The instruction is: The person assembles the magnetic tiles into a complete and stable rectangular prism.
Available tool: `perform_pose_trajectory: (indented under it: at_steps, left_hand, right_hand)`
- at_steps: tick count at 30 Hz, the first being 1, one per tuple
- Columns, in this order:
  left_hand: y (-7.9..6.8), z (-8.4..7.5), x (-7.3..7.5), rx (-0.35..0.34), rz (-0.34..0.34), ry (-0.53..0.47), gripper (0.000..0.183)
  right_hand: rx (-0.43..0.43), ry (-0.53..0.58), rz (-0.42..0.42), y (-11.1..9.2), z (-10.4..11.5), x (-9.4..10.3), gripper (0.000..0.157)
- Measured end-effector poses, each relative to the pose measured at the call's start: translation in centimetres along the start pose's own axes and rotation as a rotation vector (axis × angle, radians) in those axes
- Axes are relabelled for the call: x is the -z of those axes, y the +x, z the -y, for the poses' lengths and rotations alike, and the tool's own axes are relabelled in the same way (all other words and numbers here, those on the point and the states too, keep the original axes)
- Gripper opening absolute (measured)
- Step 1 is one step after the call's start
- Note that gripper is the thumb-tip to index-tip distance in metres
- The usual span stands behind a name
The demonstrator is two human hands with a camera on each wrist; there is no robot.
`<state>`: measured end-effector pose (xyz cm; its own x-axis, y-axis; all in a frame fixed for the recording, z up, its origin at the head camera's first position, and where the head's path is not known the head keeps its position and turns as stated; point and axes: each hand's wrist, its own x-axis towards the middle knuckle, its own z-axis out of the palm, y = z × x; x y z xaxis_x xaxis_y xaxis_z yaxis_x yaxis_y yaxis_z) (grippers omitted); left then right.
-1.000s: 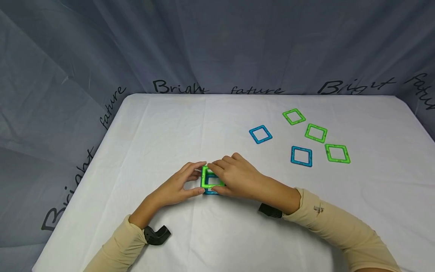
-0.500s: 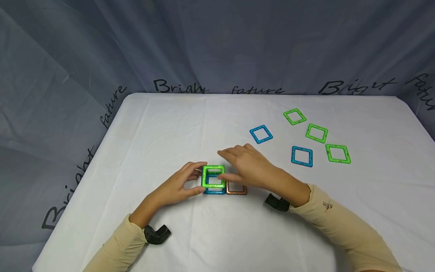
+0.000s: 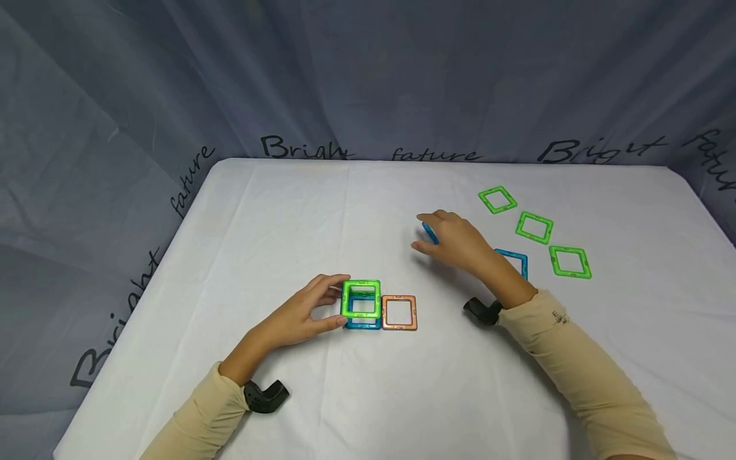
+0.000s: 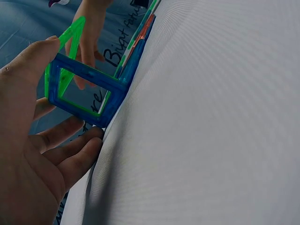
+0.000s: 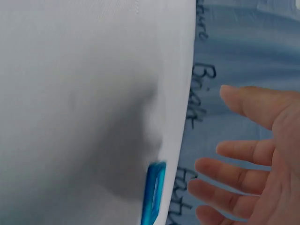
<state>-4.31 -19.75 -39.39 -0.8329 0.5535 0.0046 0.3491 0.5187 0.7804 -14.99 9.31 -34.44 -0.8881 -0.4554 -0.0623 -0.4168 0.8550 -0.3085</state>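
My left hand (image 3: pixel 301 313) holds a small box of square magnetic tiles by its left side, thumb and fingers at opposite corners. A green frame tile (image 3: pixel 363 315) lies on top and a blue tile (image 3: pixel 363 325) shows lower down. In the left wrist view, an upright blue tile (image 4: pixel 86 71) forms the near side. Flat against the box's right lies an orange tile (image 3: pixel 399 326). My right hand (image 3: pixel 457 240) hovers above a loose blue tile (image 3: pixel 430 233), partly hidden under it. The right wrist view shows these fingers spread, apart from the blue tile (image 5: pixel 152 194).
Three green tiles (image 3: pixel 535 240) (image 3: pixel 570 275) (image 3: pixel 498 209) lie loose at the right back of the white table (image 3: pixel 259 223). Another blue tile (image 3: pixel 512 253) is partly covered by my right forearm. A grey curtain (image 3: pixel 368 76) hangs behind the table.
My right hand has left the tile box and moved right and away, over the loose blue tile. This uncovers the orange tile. My left hand stays on the box.
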Motion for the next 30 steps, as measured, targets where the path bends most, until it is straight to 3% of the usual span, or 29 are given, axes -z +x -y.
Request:
perform_pose_trajectory:
  at_steps: [5, 12, 21, 30]
  left_hand:
    - [0.2, 0.0, 0.0, -0.002, 0.002, 0.002, 0.065]
    - [0.1, -0.1, 0.0, 0.009, 0.003, 0.023, 0.065]
    - [0.1, -0.2, -0.1, -0.003, -0.002, 0.015, 0.065]
    - [0.0, -0.1, -0.1, 0.004, -0.014, 0.011, 0.065]
  right_hand:
    - [-0.103, 0.006, 0.037, 0.6, -1.6, -0.1, 0.065]
    - [-0.187, 0.010, 0.024, 0.8, -3.2, -0.6, 0.068]
    - [-0.242, -0.047, 0.035, 0.9, -3.6, -0.8, 0.071]
    - [-0.218, -0.101, 0.033, 1.1, -3.1, -0.9, 0.068]
